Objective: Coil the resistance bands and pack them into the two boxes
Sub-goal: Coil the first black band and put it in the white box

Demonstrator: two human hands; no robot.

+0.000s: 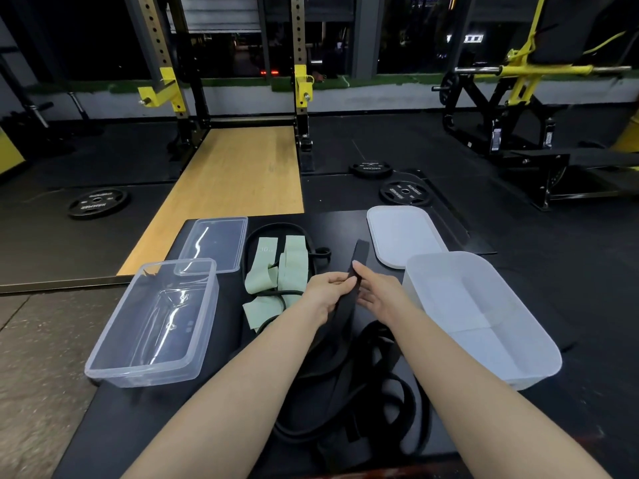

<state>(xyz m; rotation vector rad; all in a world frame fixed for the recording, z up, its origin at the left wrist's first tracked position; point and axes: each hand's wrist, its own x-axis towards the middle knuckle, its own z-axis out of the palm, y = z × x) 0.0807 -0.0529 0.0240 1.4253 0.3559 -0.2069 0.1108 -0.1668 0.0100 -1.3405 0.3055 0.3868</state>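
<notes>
Hands: left hand (326, 288) pinches a black band (349, 299) mid-bench; right hand (375, 292) spread beside it.
Progress: barely begun; clear box (103, 361) and white box (539, 361) empty, green band (276, 271) loose.

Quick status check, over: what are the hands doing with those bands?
Left hand grips black band; right hand open beside it. Both boxes empty. Green band loose behind.
</notes>
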